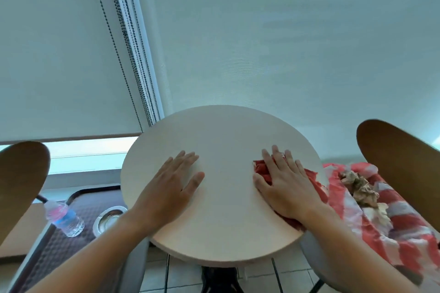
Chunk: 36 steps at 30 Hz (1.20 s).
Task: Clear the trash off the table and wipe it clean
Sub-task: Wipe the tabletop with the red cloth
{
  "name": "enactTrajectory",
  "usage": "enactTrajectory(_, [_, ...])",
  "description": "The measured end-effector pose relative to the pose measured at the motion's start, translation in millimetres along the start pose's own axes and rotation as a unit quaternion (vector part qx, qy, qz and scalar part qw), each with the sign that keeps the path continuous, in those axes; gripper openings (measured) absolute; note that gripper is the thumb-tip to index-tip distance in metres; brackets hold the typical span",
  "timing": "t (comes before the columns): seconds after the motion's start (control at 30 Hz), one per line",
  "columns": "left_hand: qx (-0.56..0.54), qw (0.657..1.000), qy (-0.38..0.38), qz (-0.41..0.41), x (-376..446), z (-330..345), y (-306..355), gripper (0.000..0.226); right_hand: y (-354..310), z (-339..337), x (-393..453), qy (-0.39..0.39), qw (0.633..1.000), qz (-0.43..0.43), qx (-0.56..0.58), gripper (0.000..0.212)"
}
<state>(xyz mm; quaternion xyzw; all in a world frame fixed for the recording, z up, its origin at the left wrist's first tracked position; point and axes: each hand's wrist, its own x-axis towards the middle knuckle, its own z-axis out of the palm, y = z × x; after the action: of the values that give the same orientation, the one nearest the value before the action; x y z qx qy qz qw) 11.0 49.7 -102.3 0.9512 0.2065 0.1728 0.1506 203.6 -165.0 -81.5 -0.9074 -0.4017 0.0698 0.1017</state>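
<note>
- Head view: I look down on a round pale table point(221, 221), and I place everything else from it.
- My left hand point(175, 182) lies flat on the tabletop left of centre, fingers straight and close together, thumb spread to the side, holding nothing.
- My right hand point(284, 181) lies flat on the right part of the top, fingers straight and slightly fanned, pressing down on a red cloth point(262, 169).
- The cloth sits between my palm and the tabletop; it shows beyond my fingertips, beside my thumb, and trails back under my wrist to the table's near right edge.
- Just right of the table, on a chair seat, a red-and-white bag point(395, 226) lies open with crumpled brownish paper point(359, 189) resting in it.
- A brown chair back point(402, 166) rises right of the table, behind the bag.
- Another brown chair back point(21, 181) stands well left of the table.
- Lower left of the table, a dark tray point(73, 245) holds a plastic bottle point(64, 217) lying on its side and a round metal dish point(108, 219), the dish close to the table's edge.
- Behind the table hang pale blinds point(262, 43), with bead chains point(128, 54) running down to the table's far left.
- Under the table I see its dark base point(221, 278) on a tiled floor point(292, 278).
</note>
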Motion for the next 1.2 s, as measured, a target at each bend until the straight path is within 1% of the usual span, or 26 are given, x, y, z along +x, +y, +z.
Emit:
enactTrajectory(0.07, [0.002,1.000,0.000,0.001,0.4,-0.9,-0.1,0.067,0.4,0.0,20.2,0.004,1.000,0.000,0.009,0.072])
enactTrajectory(0.17, [0.002,1.000,0.000,-0.008,0.7,-1.7,1.9,0.065,-11.1,2.0,50.9,-0.006,0.999,-0.033,0.014,0.070])
enactTrajectory(0.37, [-0.023,0.999,0.028,-0.031,1.2,-5.5,4.7,0.060,-60.2,11.3,83.2,-0.033,0.988,-0.153,0.009,0.069])
enactTrajectory(0.5, [-0.048,0.995,0.070,-0.055,-0.5,-6.1,4.8,0.060,-77.2,16.9,73.6,-0.043,0.971,-0.235,0.005,0.067])
enactTrajectory(0.6, [-0.063,0.989,0.103,-0.087,-2.1,-8.3,4.6,0.044,-78.8,19.1,51.7,-0.049,0.958,-0.283,0.008,0.067])
enactTrajectory(0.77, [-0.082,0.985,0.097,-0.121,-2.1,-12.6,6.3,0.041,-63.4,14.7,4.8,-0.072,0.940,-0.334,0.001,0.072])
enactTrajectory(0.83, [-0.071,0.988,0.085,-0.112,-2.5,-15.1,3.8,0.042,-56.7,13.1,-7.3,-0.068,0.944,-0.321,-0.006,0.075])
enactTrajectory(0.93, [-0.036,0.993,0.064,-0.087,-3.5,-20.3,-9.2,0.050,-60.9,15.4,-12.1,-0.051,0.965,-0.259,-0.003,0.077])
enactTrajectory(1.0, [-0.028,0.995,0.053,-0.083,-3.7,-24.9,-23.7,0.057,-74.9,19.9,-10.3,-0.043,0.978,-0.203,0.000,0.077])
enactTrajectory(1.1, [-0.018,0.996,0.042,-0.074,-3.1,-31.2,-41.7,0.060,-101.0,26.5,-4.8,-0.034,0.992,-0.125,0.007,0.079])
enactTrajectory(1.2, [-0.023,0.997,0.036,-0.066,-2.8,-32.4,-49.7,0.055,-128.8,31.5,2.9,-0.030,0.995,-0.099,0.010,0.081])
